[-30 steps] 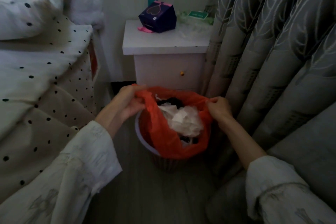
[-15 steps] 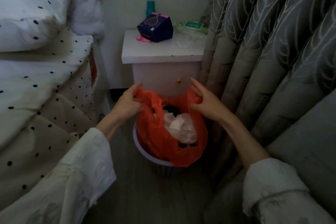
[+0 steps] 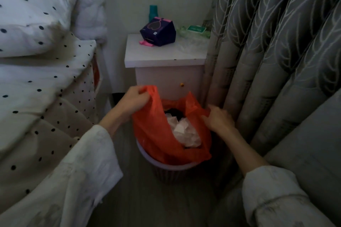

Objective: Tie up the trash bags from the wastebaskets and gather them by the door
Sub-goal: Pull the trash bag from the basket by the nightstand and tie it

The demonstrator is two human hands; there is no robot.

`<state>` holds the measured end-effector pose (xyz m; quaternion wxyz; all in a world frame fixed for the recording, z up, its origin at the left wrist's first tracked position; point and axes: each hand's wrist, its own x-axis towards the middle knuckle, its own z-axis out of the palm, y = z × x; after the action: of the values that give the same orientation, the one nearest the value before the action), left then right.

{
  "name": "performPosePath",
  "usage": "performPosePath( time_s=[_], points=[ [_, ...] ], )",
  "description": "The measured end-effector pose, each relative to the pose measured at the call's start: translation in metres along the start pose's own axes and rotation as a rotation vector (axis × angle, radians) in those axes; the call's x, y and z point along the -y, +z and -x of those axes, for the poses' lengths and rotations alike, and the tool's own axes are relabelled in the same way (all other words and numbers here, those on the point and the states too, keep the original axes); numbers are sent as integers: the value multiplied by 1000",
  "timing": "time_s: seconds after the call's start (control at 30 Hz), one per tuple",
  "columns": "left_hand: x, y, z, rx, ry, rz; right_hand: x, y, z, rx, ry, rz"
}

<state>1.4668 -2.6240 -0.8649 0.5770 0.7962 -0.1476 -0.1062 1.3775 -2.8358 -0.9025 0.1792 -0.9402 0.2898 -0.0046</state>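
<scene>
Single head view, angled down, close over wastebasket (image 3: pixel 166 169).

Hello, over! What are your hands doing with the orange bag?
Left hand grips orange bag edge, lifted. Right hand on other edge, grip unclear. Bag untied, in wastebasket.

Bag edges come up out of the wastebasket

My left hand (image 3: pixel 133 98) has lifted its side of the orange trash bag (image 3: pixel 156 134) higher; my right hand (image 3: pixel 217 120) has dropped from the raised flap to the bag's right edge.
</scene>
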Motion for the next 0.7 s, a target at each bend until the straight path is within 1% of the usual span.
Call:
performPosePath(
  time_s=[0.03,0.07,0.1,0.13,0.17,0.23,0.27,0.33,0.4,0.47,0.53,0.6,0.67,0.7],
  points=[
    [-2,-1,-11,-84,-107,172,1,2,1,30,-4,-18],
    [-4,-1,-20,-148,-212,349,2,3,2,21,-13,-60],
    [-6,-1,-29,-183,-301,507,5,2,2,-24,-31,-115],
    [-7,-2,-39,-201,-345,604,9,-1,2,-105,-74,-173],
    [-8,-4,-47,-198,-354,640,15,-6,1,-198,-133,-233],
    [-4,-6,-64,-174,-354,637,33,-23,2,-351,-254,-405],
    [-5,-6,-67,-136,-350,649,43,-32,2,-386,-299,-503],
    [-10,-6,-68,-95,-285,619,60,-46,-2,-415,-356,-663],
    [-16,-4,-62,-77,-190,542,69,-53,-7,-398,-408,-745],
    [-10,-4,-59,-102,-100,504,68,-52,-10,-299,-442,-825],
    [-4,-5,-53,-173,-14,460,61,-47,-11,-210,-417,-904],
    [4,-6,-44,-245,69,400,49,-36,-9,-242,-356,-921],
    [9,-9,-31,-244,103,436,34,-23,-6,-291,-256,-926],
    [12,-8,-27,-215,123,434,26,-17,-4,-280,-211,-933]
  ],
)
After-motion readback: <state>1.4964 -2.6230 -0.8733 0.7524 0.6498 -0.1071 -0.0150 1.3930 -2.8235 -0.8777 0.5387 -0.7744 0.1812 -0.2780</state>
